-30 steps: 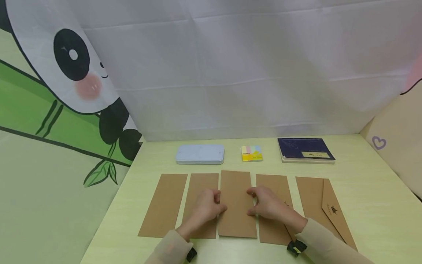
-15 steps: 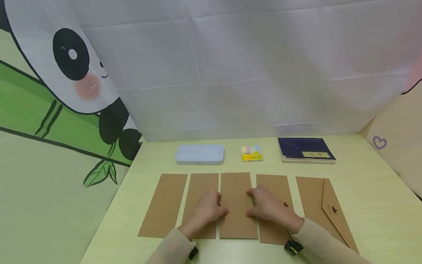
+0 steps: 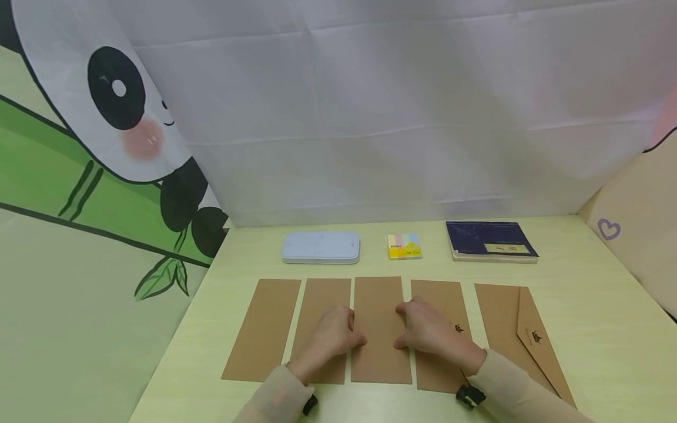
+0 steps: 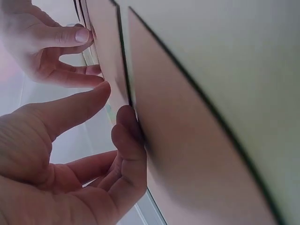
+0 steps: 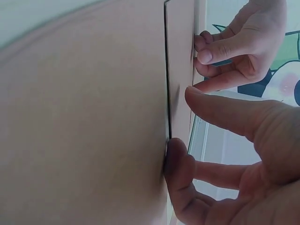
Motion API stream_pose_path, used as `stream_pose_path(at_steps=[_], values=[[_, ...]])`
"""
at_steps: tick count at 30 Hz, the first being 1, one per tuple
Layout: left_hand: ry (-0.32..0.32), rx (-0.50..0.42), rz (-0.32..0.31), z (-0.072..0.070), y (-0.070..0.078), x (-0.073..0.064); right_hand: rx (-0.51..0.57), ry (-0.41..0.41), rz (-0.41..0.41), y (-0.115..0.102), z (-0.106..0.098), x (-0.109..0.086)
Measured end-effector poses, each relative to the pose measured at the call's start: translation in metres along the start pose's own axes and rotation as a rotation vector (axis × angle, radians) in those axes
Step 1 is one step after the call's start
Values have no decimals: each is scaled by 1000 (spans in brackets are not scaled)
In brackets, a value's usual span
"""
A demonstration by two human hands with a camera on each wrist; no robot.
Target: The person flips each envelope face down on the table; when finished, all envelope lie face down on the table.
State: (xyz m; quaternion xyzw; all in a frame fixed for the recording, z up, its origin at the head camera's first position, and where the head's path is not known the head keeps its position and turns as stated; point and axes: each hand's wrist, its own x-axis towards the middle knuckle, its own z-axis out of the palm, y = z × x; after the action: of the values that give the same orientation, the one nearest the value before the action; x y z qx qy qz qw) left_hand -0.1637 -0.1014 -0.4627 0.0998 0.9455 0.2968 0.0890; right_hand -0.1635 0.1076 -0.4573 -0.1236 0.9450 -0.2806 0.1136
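A creased backdrop (image 3: 370,117) borders the pale table (image 3: 597,305).

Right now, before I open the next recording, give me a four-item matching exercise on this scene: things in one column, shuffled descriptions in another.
1. middle brown envelope
2. flat case
3. sticky-note pack
4. notebook

A. yellow-fronted, with pastel strips
B. dark blue cover, pale label
C. between left hand and right hand
D. pale blue, leftmost of the back three

Pairs: 1-C, 2-D, 3-A, 4-B
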Motion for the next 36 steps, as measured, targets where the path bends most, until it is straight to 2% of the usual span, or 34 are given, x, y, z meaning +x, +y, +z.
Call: stream_pose_path(at_steps=[6,10,14,23,28,31,36], values=[[2,-28,4,-6,1,-2,59,25,-11,5,-6,-2],[-24,-116,84,-4,6,-1,60,57,-31,17,-13,-6],[-55,-174,146,6,11,3,22,89,-40,32,-20,-10],[-56,-293,153,14,26,14,-18,100,7,54,-38,-24],[-89,-345,172,21,37,17,-47,99,36,65,-45,-28],[-104,-347,182,28,45,18,-51,88,45,70,-49,-30],[-111,-245,196,38,54,20,-62,69,61,74,-54,-33]])
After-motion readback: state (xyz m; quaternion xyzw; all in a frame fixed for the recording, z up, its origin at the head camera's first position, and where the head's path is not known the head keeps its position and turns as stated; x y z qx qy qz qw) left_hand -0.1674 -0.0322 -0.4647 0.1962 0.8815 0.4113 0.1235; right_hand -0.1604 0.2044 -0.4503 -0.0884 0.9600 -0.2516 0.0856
